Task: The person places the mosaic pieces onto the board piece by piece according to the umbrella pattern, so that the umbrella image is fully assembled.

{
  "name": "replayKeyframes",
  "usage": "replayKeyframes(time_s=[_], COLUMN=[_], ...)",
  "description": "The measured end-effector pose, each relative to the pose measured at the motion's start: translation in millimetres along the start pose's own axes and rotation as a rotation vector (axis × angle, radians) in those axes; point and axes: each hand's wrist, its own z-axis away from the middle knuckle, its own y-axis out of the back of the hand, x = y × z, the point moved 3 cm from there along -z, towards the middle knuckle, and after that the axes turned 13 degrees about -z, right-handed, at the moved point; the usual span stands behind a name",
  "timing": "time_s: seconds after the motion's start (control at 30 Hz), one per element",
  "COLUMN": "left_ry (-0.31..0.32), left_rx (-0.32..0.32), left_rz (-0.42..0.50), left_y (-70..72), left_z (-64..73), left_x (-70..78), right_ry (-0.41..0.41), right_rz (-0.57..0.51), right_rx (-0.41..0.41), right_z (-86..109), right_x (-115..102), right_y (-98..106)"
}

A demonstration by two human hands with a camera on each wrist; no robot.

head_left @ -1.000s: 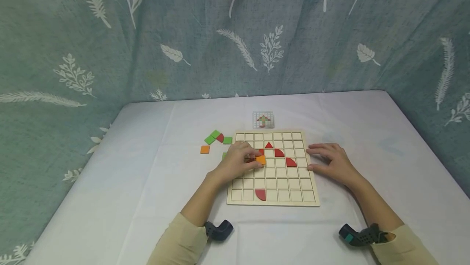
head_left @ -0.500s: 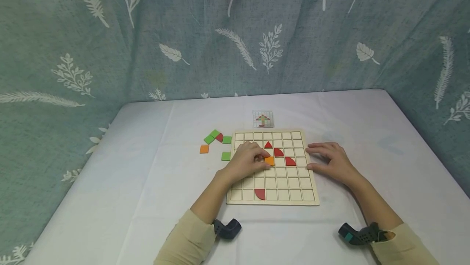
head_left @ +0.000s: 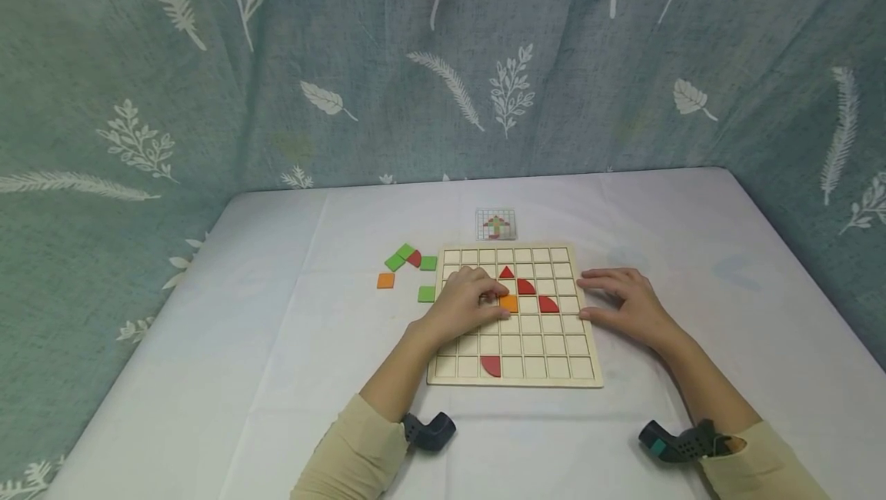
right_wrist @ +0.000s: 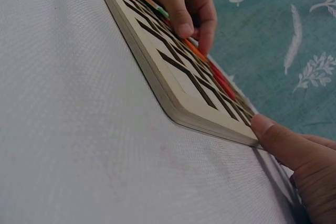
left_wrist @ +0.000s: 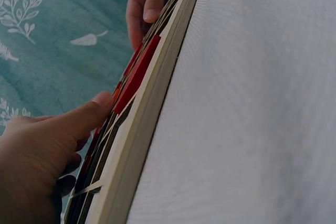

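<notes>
In the head view my left hand [head_left: 457, 304] pinches an orange square tile [head_left: 509, 303] between thumb and fingertips. The tile lies over a cell of the wooden grid board [head_left: 554, 346], left of the middle. In the right wrist view the orange tile [right_wrist: 194, 49] is level with the board's face under those fingertips. My right hand [head_left: 626, 308] touches the board's right edge with spread thumb and fingers. A red triangle tile [head_left: 507, 273] and red quarter-circle tiles [head_left: 548, 305] sit in cells nearby. Another red quarter-circle tile [head_left: 491, 366] is in the bottom row. The left hand hides several cells.
Left of the board lie several green square tiles [head_left: 427, 295], a red quarter-circle tile [head_left: 414, 258] and a second orange square tile [head_left: 385, 281]. Behind the board is a small pattern card [head_left: 495, 225]. A white cloth [head_left: 311, 377] covers the table, and a leaf-patterned curtain [head_left: 388, 100] hangs behind.
My left hand has moved right across the board with the orange tile, then held still over the last half second. A green tile it covered now shows. My right hand stays put.
</notes>
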Motion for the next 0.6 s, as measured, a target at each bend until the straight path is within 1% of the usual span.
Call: replayKeyframes(time_s=[0.2, 0.37, 0.6], left_ry=[0.01, 0.031, 0.066], left_rx=[0.01, 0.0, 0.014], left_rz=[0.018, 0.038, 0.058], left_y=[1.4, 3.6, 7.8], left_z=[2.7, 5.0, 10.9], left_x=[-2.7, -6.1, -18.5], right_ry=[0.002, 0.007, 0.004], right_rz=[0.002, -0.009, -0.012], right_rx=[0.001, -0.002, -0.007], right_z=[0.1, 0.1, 0.0], right_x=[-0.2, 0.5, -0.1], right_y=[1.3, 0.7, -0.1])
